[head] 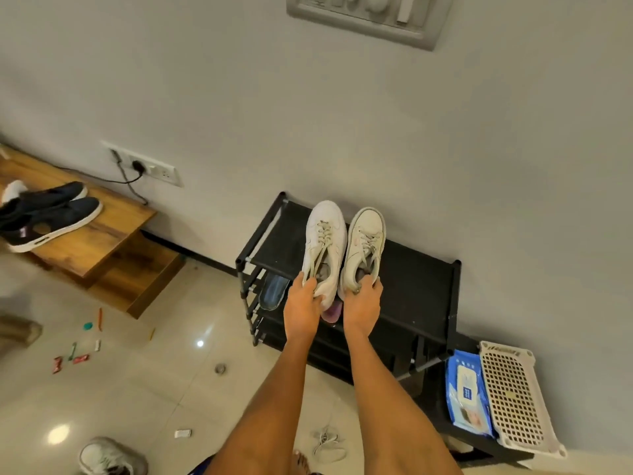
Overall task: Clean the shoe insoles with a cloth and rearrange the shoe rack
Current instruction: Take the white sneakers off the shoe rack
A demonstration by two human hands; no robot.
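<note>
Head view, rearranging stage. The person stood before the black shoe rack (pixel 416 286), which sat against the wall at about the frame's centre. The left hand (pixel 303 303) gripped the heel of one white sneaker (pixel 324 241), fingers curled over its collar; the right hand (pixel 363 301) gripped the heel of the second white sneaker (pixel 364 246) in the same way. Both shoes lay side by side on the top shelf, toes toward the wall at 12 o'clock. I judged the pair to be in the act of being set in place, so part of the rearranging looked under way.

On a lower shelf, at 9 o'clock from the hands, a blue insole (pixel 272 291) showed; a purple insole (pixel 331 311) peeped out just below the sneakers' heels. Whether either had been wiped could not be told.

Work apparently left: a dark pair of shoes (pixel 51 217) on the wooden bench at 10 o'clock, a grey shoe (pixel 108 459) on the floor at 7 o'clock, and a loose lace (pixel 327 443) at 6 o'clock. A pack of wipes (pixel 467 392) lay beside a white basket (pixel 513 399) at 4 o'clock.
</note>
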